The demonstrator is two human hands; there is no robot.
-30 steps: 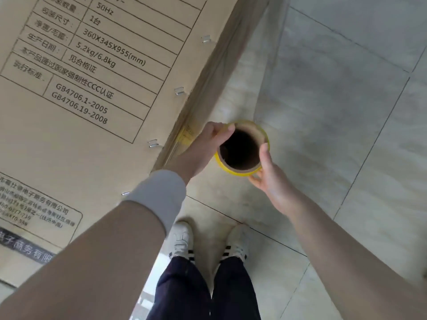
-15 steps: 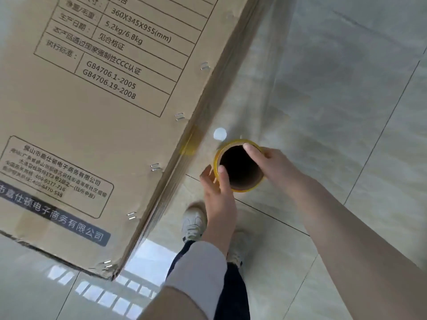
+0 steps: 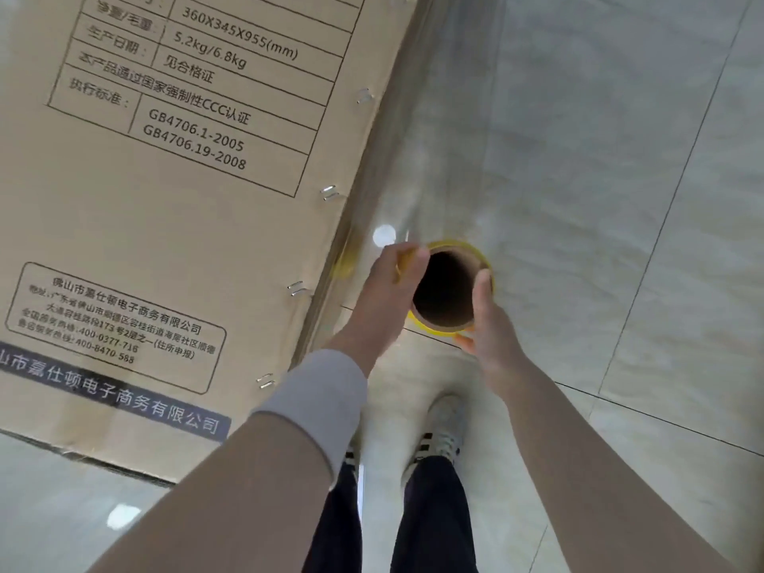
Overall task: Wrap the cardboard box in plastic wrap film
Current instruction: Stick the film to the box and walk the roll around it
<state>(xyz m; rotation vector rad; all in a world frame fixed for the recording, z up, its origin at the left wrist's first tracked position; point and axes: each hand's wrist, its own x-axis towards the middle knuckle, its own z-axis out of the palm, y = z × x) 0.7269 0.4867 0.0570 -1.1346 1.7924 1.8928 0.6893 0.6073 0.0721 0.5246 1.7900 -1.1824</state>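
Note:
A tall brown cardboard box with printed black text and metal staples along its edge fills the left of the view. Right beside its stapled edge I hold a plastic wrap roll upright, seen end-on: a dark hollow cardboard core with a yellow rim. My left hand grips the roll's left rim, fingers over the top. My right hand grips its right rim, thumb on the edge. A clear film sheet stretches from the roll up along the box's right side.
Pale glossy floor tiles with dark grout lines spread to the right and below. My legs in dark trousers and white striped shoes stand just under the roll, close to the box's lower corner.
Both hands have shifted their grip round the roll's rim, the left from below to the left side, the right to the lower right. The view has moved down along the box.

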